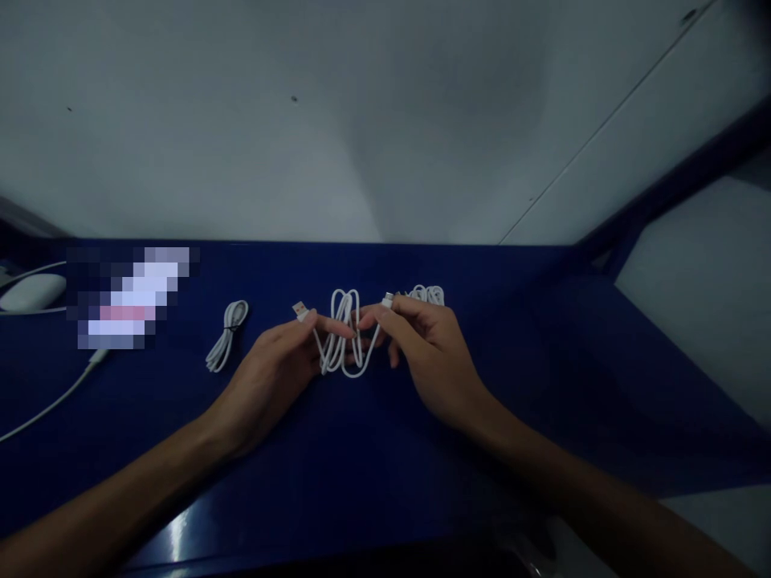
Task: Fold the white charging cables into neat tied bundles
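Note:
A loose white USB cable point(344, 337) lies looped on the dark blue table point(337, 466) between my hands. My left hand point(274, 377) pinches the end with the orange-tipped USB plug point(300, 311). My right hand point(425, 353) pinches the other end, with a small white plug point(387, 301) sticking up above the fingers. The middle loops rest on the table and partly hang between both hands.
A neatly bundled white cable point(226, 333) lies left of my left hand. Another white cable bundle point(429, 295) sits behind my right hand. A white mouse-like object point(31, 292) and a long white cord point(54, 397) are at far left, beside a blurred patch. A pale wall stands behind.

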Available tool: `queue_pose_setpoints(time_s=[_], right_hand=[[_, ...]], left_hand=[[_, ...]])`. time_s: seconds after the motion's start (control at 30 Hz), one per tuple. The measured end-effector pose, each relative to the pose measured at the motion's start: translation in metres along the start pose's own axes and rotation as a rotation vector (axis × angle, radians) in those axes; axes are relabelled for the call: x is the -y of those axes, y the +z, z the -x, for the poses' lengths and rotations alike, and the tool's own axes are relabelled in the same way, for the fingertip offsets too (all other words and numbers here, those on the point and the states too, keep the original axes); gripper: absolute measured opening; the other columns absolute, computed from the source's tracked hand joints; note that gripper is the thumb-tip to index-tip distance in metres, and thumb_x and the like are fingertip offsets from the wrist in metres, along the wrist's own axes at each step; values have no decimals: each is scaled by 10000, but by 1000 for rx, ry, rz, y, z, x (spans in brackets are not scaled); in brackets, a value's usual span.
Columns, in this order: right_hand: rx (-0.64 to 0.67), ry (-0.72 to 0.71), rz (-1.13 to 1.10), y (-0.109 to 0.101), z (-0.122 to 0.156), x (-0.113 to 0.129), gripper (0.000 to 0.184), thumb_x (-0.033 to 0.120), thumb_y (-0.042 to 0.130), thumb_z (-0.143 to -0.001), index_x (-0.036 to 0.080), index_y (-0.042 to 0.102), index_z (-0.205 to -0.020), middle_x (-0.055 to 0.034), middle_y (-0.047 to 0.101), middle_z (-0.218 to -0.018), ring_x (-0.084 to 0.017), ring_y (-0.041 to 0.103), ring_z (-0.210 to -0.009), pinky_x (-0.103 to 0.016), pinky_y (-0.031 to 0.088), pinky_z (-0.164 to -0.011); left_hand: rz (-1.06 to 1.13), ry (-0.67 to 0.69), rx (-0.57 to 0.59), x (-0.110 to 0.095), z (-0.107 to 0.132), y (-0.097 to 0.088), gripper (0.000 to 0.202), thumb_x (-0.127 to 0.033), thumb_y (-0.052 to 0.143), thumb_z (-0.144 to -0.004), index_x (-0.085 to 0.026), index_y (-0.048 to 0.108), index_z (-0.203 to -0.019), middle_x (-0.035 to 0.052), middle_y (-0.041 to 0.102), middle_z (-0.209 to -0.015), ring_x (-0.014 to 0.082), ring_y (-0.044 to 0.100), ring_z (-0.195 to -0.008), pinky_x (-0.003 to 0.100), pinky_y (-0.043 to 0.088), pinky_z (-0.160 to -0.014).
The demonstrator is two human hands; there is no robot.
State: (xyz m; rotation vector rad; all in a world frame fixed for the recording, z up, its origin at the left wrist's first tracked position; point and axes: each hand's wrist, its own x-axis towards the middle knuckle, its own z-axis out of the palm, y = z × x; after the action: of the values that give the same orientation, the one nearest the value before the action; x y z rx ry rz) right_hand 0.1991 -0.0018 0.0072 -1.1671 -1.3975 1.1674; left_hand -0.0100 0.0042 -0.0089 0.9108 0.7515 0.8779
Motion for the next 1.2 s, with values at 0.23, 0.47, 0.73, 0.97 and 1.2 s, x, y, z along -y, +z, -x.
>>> queue_pose_setpoints(time_s=[0.23,0.47,0.73,0.97,1.2], right_hand=[[-10,-8,23,0,-1,3,289,295,632,-1071,222,815,-860,-4,747,-827,-140,658,-720,-292,487,-615],[8,-7,33,1,2,3,280,293,643,-1062,214,797,-841,-2,735,-785,-129,650,-677,-273,477,-587],[172,67,-97,4,2,9,321,325,569,-1111,191,716,-860,-34,786,-838,-124,669,-653,-258,493,-566],[44,30,-113,2,3,6,340,370,574,-1131,196,733,-886,4,716,-723,-110,645,-612,-249,484,-570],[-121,26,6,-1,2,8,377,408,559,-1128,218,745,-861,34,587,-606,-116,528,-542,-272,435,-540]], left_hand=[[11,-25,-35,0,2,2,437,-482,512,-1115,-187,831,-1063,131,776,-1139,290,690,-1049,417,519,-1008],[33,2,-49,-1,0,5,438,-464,523,-1120,-161,836,-1065,146,771,-1159,291,694,-1067,412,523,-1013],[77,4,-8,0,0,2,429,-479,513,-1122,-176,815,-1139,151,771,-1191,322,699,-1162,441,542,-1019],[131,-44,-6,-7,0,5,441,-454,536,-1113,-168,755,-859,147,775,-1140,336,722,-1168,470,577,-1053],[199,-73,-37,-12,1,7,497,-378,520,-1108,-174,639,-671,138,765,-1111,378,691,-1283,536,561,-1147]])
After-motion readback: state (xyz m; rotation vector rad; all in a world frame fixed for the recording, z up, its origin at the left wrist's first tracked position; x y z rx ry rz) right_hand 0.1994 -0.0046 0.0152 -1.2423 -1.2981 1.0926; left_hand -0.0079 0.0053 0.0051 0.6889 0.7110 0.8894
